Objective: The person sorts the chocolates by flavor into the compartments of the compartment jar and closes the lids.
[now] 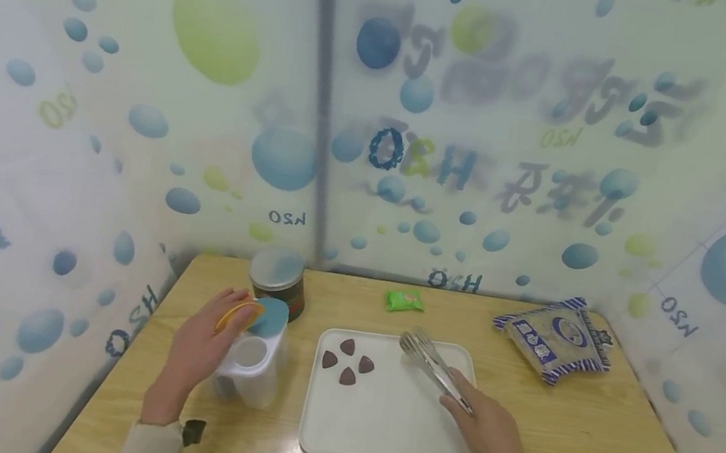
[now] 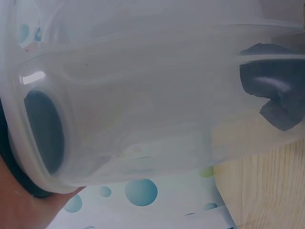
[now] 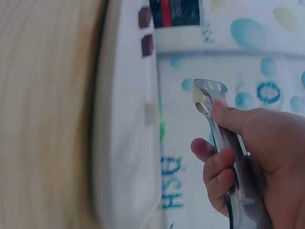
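Observation:
On the left, my left hand [image 1: 201, 343] grips an orange-rimmed lid [image 1: 231, 314] at the top of a clear plastic storage container [image 1: 260, 377]. That container has a blue lid [image 1: 272, 315] and a round white opening [image 1: 249, 353]. In the left wrist view its clear wall [image 2: 143, 109] fills most of the picture, with dark pieces [image 2: 276, 86] inside at one end. My right hand [image 1: 490, 431] holds metal tongs [image 1: 446, 381] above the white tray [image 1: 390, 437]. A small cream-white piece [image 3: 198, 95] sits between the tongs' tips in the right wrist view.
Several dark brown rounded-triangle pieces [image 1: 348, 376] lie at the tray's left. Behind the container stands a dark can with a silver lid [image 1: 278, 269]. A green packet [image 1: 404, 301] lies beyond the tray, and a blue-and-clear food bag [image 1: 555, 340] at the back right.

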The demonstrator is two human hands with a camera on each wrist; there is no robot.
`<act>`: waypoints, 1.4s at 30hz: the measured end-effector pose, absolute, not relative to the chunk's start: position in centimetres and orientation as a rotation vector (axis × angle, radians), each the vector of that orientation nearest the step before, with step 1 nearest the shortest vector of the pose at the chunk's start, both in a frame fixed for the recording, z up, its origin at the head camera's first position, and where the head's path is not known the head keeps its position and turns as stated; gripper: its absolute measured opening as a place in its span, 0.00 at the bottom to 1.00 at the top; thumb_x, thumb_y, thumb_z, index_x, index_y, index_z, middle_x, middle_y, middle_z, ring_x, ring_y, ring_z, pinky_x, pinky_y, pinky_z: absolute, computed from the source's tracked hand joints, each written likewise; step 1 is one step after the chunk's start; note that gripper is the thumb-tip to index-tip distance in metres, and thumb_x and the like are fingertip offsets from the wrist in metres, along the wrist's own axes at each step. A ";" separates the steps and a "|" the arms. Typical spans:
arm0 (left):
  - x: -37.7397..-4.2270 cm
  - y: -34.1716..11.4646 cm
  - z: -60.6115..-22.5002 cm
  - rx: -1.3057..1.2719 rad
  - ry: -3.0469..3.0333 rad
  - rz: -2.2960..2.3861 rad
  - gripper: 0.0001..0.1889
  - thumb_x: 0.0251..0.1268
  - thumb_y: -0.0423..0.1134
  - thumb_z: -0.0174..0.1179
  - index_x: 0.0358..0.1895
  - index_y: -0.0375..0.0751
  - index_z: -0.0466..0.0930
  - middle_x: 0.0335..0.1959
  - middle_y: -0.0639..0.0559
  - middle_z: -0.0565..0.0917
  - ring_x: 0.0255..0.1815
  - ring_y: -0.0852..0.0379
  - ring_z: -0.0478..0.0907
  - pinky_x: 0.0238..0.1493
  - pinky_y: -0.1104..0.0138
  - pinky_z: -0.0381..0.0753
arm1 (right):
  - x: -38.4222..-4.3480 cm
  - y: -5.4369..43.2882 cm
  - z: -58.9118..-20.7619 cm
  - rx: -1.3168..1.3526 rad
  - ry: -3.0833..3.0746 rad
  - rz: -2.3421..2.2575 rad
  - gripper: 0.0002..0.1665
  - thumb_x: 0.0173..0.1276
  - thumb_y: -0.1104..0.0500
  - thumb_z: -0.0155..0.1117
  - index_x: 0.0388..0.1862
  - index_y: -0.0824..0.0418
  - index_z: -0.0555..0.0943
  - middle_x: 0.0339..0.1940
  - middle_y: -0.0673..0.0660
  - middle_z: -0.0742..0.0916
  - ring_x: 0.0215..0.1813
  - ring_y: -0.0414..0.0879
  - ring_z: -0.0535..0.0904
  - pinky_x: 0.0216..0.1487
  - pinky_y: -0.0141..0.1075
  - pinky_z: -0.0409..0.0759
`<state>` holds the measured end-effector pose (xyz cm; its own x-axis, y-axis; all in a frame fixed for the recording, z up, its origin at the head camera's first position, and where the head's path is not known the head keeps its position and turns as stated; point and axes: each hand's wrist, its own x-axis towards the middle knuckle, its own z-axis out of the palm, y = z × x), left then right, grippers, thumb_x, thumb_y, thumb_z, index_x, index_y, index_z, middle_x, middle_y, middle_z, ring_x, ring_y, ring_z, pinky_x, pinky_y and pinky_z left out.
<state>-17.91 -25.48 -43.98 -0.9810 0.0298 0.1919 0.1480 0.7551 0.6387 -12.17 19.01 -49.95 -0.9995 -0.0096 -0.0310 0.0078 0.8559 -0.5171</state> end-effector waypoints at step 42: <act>-17.8 -25.7 -44.1 -0.204 -2.723 -1.043 0.24 0.78 0.58 0.46 0.62 0.50 0.81 0.72 0.49 0.73 0.79 0.44 0.60 0.73 0.39 0.59 | -12.9 1.9 -44.9 -0.855 2.795 -1.059 0.34 0.73 0.37 0.55 0.73 0.49 0.72 0.25 0.42 0.75 0.20 0.30 0.60 0.18 0.27 0.61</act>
